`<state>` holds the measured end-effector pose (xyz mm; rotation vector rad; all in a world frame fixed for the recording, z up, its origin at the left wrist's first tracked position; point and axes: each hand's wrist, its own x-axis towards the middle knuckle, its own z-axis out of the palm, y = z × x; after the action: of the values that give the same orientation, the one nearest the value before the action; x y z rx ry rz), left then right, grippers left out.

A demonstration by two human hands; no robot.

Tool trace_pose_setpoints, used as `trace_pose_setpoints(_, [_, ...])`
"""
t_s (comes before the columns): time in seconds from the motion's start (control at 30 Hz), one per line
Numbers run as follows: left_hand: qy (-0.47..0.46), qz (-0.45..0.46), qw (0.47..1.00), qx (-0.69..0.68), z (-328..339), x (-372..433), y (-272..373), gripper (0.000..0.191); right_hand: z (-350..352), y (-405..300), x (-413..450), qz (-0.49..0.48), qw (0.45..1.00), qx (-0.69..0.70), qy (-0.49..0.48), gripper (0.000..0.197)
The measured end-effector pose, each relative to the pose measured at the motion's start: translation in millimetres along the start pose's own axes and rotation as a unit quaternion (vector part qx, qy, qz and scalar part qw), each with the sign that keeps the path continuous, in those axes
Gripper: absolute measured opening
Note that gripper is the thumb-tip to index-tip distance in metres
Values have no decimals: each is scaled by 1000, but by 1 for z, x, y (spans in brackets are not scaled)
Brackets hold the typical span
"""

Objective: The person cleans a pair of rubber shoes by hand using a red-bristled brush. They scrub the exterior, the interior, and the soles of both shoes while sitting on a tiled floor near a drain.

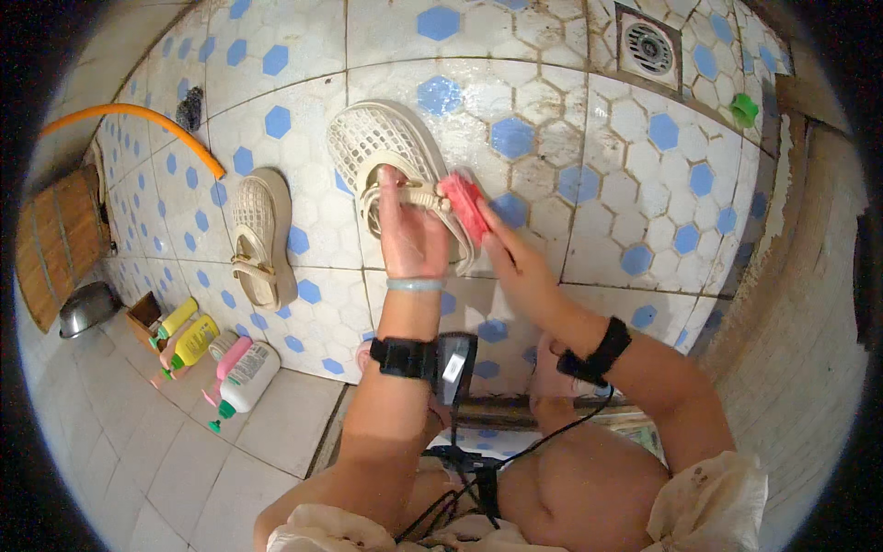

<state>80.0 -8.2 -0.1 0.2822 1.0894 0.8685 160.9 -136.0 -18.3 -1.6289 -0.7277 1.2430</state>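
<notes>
My left hand [415, 238] grips an off-white perforated clog [378, 138] at its foot opening, with part of the hand inside the shoe and under its strap. My right hand [514, 259] holds a small pink scrubbing brush [466, 207]. The bristles press against the clog's side near the strap joint, and they look blurred. To the left, the matching clog [256, 207] rests on the tiled floor, its toe pointing away from me. Wet floor tiles [476, 103] shine beside the held clog's toe. The fingers inside the shoe are largely hidden.
An orange hose [138, 110] curves in from the left, near a dark scrubber-like clump [190, 109]. Pump bottles [248, 376] and a metal bowl [90, 308] stand at the lower left. A floor drain [648, 47] and a green object [743, 110] are at the upper right. Black cables [538, 438] hang between my wrists.
</notes>
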Motion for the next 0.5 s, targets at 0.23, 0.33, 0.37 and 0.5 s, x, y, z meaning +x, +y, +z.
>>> trace_pose_setpoints(0.23, [-2, -5, 1000, -12, -16, 33, -1, 35, 22, -12, 24, -54, 997, -46, 27, 41])
trace_pose_setpoints(0.33, [-29, -11, 999, -38, -26, 37, 2, 44, 25, -41, 100, -130, 985, -110, 15, 41])
trace_pose_setpoints(0.37, [-27, -14, 999, -39, -29, 38, 3, 44, 23, -42, 108, -127, 986, -111, 14, 41])
trace_pose_setpoints(0.5, [-85, -88, 980, -158, -24, 32, 16, 57, 6, -39, 80, -79, 991, -98, -46, 40])
